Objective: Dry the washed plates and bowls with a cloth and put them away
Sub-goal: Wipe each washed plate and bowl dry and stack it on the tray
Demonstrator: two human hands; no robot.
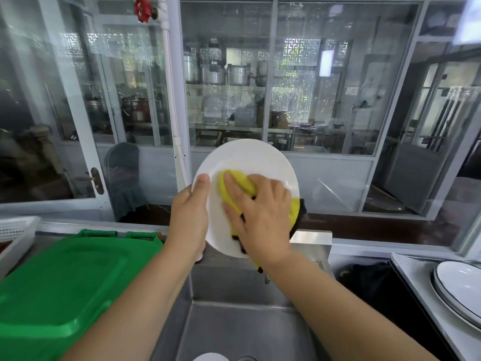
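While the smooth green plastic lid (pixel 65 290) is lying on the left, the left hand (pixel 191 217) is gripping the round, shiny white plate (pixel 250 160) by its edge, tilted up facing the person above the steel sink (pixel 234 327), and the right hand (pixel 260 217) is pressing a soft yellow cloth (pixel 235 187) flat on it.

There is a single view, from a wide-angle camera worn on the person's head. It faces forward and slightly down, over the steel sink (pixel 234 321) toward a glass partition (pixel 325 87) behind the worktop. It sits close: both forearms reach in from the bottom edge, and the left hand (pixel 191 214) and right hand (pixel 260 212) fill the centre. Straight lines bow near the edges.
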